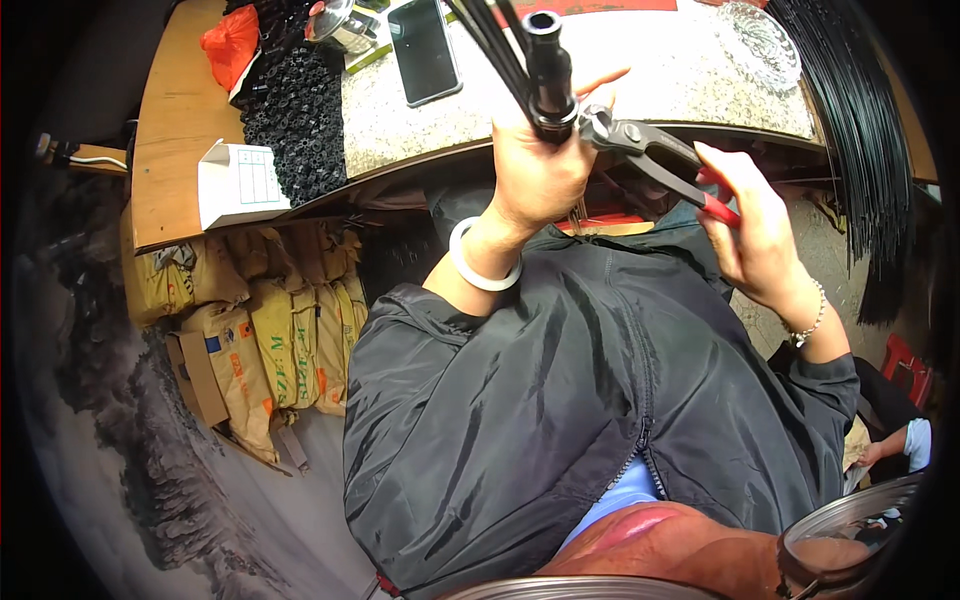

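My left hand [548, 175] is closed around a black tubular part [549, 75] that stands up out of the fist. Beside the tube, several thin black rods [492, 50] run up and to the left from the same hand. The grey end-cutting pincers [655, 148], with red grip ends, are in my right hand [755, 225], its fingers bent about the handles. Their jaws are beside the lower end of the tube, close to my left fingers; whether they bite on anything is hidden.
On the speckled worktop [385, 140] lie a phone [425, 50] and a glass dish [760, 45]. Small black parts [290, 125] are heaped at left, beside a white box [243, 185]. Long black strands [870, 150] hang over the right edge. Filled sacks [285, 340] stand below; another person's hand [880, 448] shows lower right.
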`<state>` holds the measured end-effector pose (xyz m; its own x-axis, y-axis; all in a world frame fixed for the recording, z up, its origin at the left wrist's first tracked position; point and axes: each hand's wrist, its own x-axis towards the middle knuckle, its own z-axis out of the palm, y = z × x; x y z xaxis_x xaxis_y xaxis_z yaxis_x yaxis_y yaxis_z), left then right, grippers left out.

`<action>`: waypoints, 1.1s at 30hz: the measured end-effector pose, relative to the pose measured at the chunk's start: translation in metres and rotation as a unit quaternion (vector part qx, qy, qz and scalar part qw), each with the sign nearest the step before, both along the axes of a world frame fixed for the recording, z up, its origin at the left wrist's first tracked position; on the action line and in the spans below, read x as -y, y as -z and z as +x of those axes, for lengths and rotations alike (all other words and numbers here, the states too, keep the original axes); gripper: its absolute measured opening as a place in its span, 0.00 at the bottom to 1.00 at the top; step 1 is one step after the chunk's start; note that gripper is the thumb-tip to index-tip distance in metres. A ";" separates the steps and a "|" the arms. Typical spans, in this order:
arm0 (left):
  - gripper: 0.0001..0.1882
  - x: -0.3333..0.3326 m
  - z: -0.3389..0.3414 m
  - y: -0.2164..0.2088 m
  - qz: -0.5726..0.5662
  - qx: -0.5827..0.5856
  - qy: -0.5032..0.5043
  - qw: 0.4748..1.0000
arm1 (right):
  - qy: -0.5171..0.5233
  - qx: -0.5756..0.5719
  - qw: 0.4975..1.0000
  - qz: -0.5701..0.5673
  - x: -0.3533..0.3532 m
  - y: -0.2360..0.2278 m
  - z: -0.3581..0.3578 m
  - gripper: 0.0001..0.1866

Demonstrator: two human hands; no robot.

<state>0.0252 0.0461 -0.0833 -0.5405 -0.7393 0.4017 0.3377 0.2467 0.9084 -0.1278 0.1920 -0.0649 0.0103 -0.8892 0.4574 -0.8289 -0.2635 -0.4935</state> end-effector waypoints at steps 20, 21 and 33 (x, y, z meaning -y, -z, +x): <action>0.11 0.002 -0.007 0.009 0.028 0.018 0.000 0.999 | -0.096 0.380 0.850 0.352 0.006 -0.004 -0.008 0.18; 0.11 0.002 -0.008 0.010 0.039 0.013 0.008 0.999 | -0.088 0.386 0.834 0.385 0.007 -0.005 -0.009 0.16; 0.08 0.007 -0.006 0.008 0.044 0.034 -0.054 0.997 | 0.150 0.097 0.980 0.083 0.049 0.043 -0.108 0.15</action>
